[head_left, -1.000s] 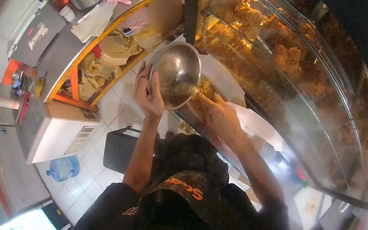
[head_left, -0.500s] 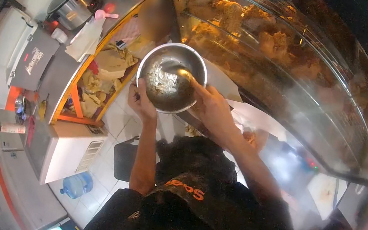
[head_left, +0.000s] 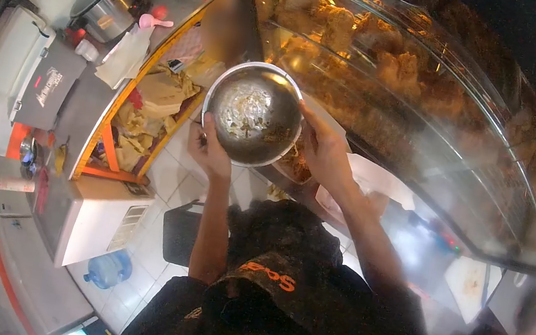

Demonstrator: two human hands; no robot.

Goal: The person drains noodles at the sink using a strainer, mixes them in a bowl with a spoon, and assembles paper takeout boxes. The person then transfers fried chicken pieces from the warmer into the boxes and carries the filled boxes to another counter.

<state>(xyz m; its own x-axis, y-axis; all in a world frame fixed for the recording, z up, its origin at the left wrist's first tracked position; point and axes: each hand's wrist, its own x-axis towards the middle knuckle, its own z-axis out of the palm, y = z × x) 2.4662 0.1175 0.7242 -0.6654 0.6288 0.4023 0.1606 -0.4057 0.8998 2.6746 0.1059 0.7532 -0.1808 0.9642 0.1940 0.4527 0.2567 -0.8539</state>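
Observation:
A round metal bowl (head_left: 272, 143) is held up in front of me, its open top facing my view. Whitish residue and dark bits show on the shiny inside. My left hand (head_left: 212, 150) grips the bowl's lower left side, thumb over the rim and fingers hidden behind. On the opposite side, my right hand (head_left: 323, 147) is closed around the right rim, fingers partly hidden by the bowl. Behind the right hand, some brown fried food (head_left: 293, 165) shows in part beneath the display case.
A glass display case (head_left: 490, 128) with fried pieces (head_left: 339, 26) fills the upper right. An orange-edged counter (head_left: 94, 126) on the left carries a steel pot (head_left: 109, 17) and a pink scoop (head_left: 154, 22). Crumpled paper (head_left: 156, 90) fills its shelf. A blue water jug (head_left: 109, 269) lies on the floor.
My right hand has moved from inside the bowl to its right rim. The bowl has shifted slightly right, and its inside shows more openly. My left hand keeps its hold.

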